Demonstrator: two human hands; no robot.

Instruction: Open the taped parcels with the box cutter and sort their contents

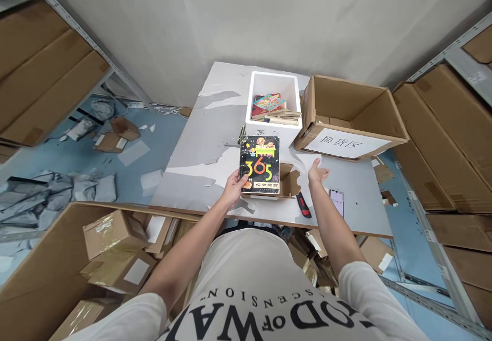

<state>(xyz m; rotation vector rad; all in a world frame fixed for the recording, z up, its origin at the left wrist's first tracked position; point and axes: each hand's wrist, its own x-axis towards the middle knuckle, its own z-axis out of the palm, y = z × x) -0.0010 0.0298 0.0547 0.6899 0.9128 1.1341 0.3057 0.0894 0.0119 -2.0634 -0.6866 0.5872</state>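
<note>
My left hand (233,188) grips the lower left edge of a black-covered book (260,166) with a large coloured "365" on its front. The book is held above a small open cardboard box (289,181) and hides much of it. My right hand (319,172) is to the right of that box, thumb and fingers apart. By its thumb lies a pale patch that may be paper; whether they touch, I cannot tell. A red and black utility knife (303,205) lies right of the small box, and a phone (337,202) lies below my right hand.
A white foam box (273,126) with several books (269,104) stands at the back of the table (192,177). Beside it is a large labelled cardboard box (346,143). A big carton of parcels (115,233) is at lower left; shelves of cartons (453,136) flank both sides.
</note>
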